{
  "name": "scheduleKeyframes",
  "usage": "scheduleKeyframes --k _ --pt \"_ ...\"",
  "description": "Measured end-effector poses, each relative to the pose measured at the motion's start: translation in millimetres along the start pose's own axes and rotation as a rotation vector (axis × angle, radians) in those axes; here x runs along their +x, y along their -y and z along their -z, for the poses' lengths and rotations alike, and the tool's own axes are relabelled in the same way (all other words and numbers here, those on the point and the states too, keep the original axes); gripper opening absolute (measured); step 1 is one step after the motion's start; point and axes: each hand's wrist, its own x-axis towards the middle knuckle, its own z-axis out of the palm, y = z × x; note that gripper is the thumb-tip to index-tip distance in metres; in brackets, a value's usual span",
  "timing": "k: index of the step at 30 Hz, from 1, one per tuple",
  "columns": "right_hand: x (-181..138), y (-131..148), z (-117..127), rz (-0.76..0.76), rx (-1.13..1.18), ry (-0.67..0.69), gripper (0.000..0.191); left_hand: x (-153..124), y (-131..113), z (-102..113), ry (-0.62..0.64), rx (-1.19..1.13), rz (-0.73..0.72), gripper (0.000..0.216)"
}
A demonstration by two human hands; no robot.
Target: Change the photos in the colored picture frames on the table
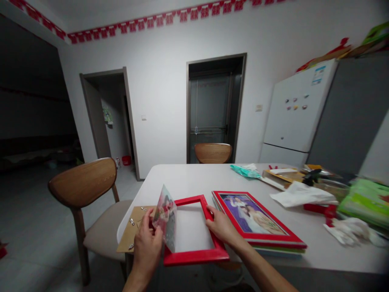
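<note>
My left hand (148,240) is closed on a photo print (167,219), which stands tilted over the left side of a red picture frame (196,256). Through the frame's opening the white table shows. My right hand (221,224) grips the frame's right side, fingers on the red edge. Left of the frame, partly behind my left hand, lies a brown backing board (126,235) with small metal clips. To the right rests a stack of picture frames, the top one a red frame (291,240) with a photo in it.
On the white table's (182,178) right side lie a teal packet (245,172), white paper (304,194), white gloves (354,232) and a green package (367,202). A wooden chair (85,182) stands at the left, another chair (213,153) behind the table. A fridge (294,109) is at the back right.
</note>
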Motion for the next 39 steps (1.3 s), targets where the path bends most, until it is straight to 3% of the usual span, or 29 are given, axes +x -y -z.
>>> scheduleKeyframes --k 6,12,23,26,28,33,36,39 --pt "-9.9 -12.4 -9.2 0.055 -0.300 0.009 0.044 -17.4 39.0 2.6 0.196 0.154 0.132 0.037" --pt "-12.8 -13.6 -15.5 0.086 -0.382 0.000 0.034 -23.1 43.9 1.7 0.231 0.435 0.009 0.042" --pt "-19.1 -12.3 -19.8 0.097 -0.392 -0.050 0.041 -29.6 55.0 -9.7 0.289 0.448 -0.254 0.042" --pt "-21.2 -4.0 -27.3 0.173 -0.264 -0.094 0.042 -28.2 52.1 -12.0 0.285 0.452 -0.311 0.043" --pt "-20.2 3.6 -36.0 0.186 -0.104 -0.040 0.043 -27.2 49.0 -14.0 0.307 0.451 -0.349 0.045" --pt "-9.7 25.5 -61.1 0.045 0.349 0.114 0.049 -28.6 41.4 -28.1 0.376 0.445 -0.401 0.053" --pt "-7.3 45.3 -65.5 0.018 0.623 0.095 0.051 -27.9 38.1 -40.4 0.323 0.438 -0.397 0.057" --pt "-11.4 69.0 -58.8 0.090 0.799 0.036 0.049 -21.2 35.0 -44.7 0.206 0.344 -0.411 0.056"
